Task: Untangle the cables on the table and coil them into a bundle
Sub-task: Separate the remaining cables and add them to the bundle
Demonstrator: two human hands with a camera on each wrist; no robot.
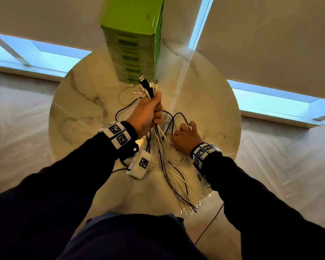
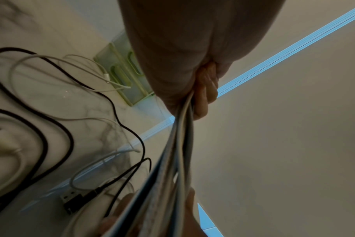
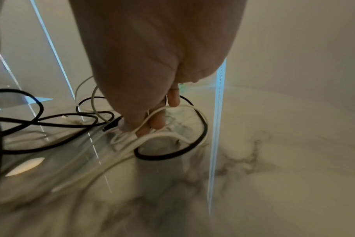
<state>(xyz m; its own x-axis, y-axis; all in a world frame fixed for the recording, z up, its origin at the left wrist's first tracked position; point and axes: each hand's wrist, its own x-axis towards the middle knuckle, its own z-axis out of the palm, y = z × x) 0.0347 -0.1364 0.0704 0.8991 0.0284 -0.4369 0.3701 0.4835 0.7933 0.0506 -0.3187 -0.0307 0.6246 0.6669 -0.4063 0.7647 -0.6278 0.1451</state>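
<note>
Green drawer tower just behind cables on marble table.

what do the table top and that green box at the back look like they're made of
Table top: looks like polished marble or a marble-look slab, pale with grey veins; it mirrors the window light, so it is glossy. Real stone or print, I cannot tell.

Green box: probably printed cardboard, with flat faces, sharp edges and a slight sheen.

Blk & wht cables, grn box, marbled wht table.
</note>
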